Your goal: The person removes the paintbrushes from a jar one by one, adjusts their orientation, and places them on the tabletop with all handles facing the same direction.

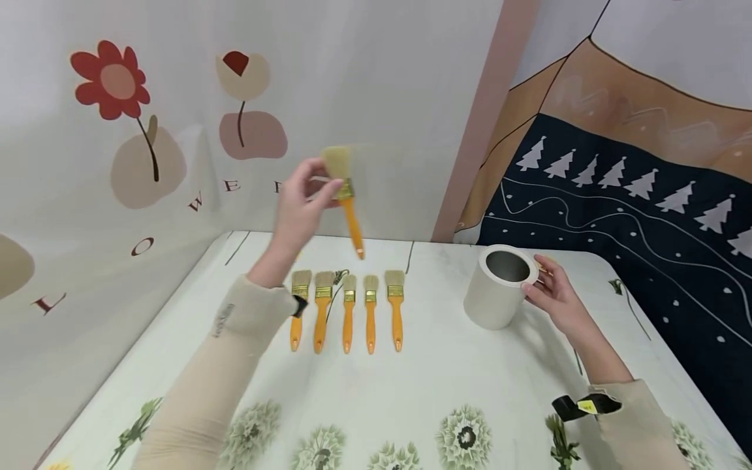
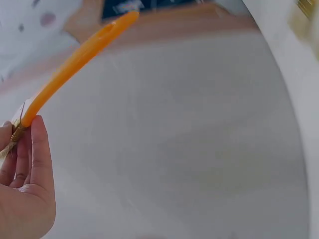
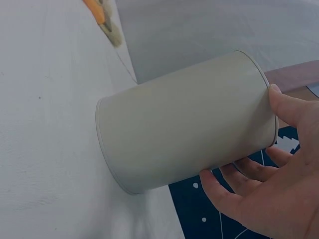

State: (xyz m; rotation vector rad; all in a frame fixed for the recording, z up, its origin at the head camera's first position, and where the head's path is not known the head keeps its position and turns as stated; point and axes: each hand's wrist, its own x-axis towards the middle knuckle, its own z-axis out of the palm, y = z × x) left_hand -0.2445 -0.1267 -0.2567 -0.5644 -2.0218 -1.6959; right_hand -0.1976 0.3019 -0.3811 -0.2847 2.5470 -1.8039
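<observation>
Raised above the back of the table, my left hand [image 1: 301,205] pinches a paintbrush [image 1: 353,225] around its metal band. Its pale bristles point up and its orange handle hangs downward. In the left wrist view the paintbrush [image 2: 75,64] has its handle angled away from the fingers. On the right, my right hand [image 1: 558,297] grips the rim and side of a white cylindrical container [image 1: 487,303], whose dark inside shows from above. The right wrist view has the thumb at the container's [image 3: 184,124] rim and the fingers along its side.
Several paintbrushes [image 1: 348,320] lie in a row at mid-table, bristles toward the back; the left sleeve comes close to the leftmost one. A flower-printed cloth covers the table [image 1: 435,372]. Printed curtains [image 1: 388,78] hang behind it and on the sides.
</observation>
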